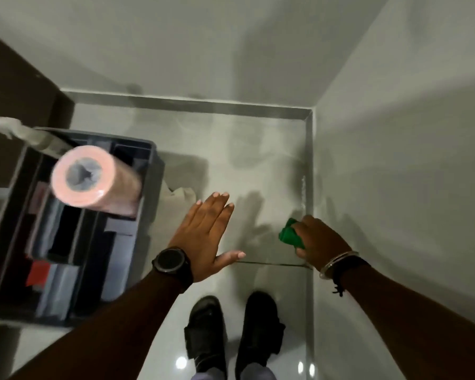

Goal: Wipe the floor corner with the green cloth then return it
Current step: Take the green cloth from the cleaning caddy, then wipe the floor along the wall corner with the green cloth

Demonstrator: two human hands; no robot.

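My right hand is closed around the bunched green cloth, holding it low by the skirting along the right wall. The floor corner lies farther ahead, where the back wall meets the right wall. My left hand hovers flat over the glossy grey floor with fingers spread and nothing in it; a black watch is on that wrist. A clear bangle and a dark band sit on my right wrist.
A dark grey caddy with several compartments stands at the left, holding a pink roll and a white rag. A brown door is behind it. My black shoes stand on the floor below the hands.
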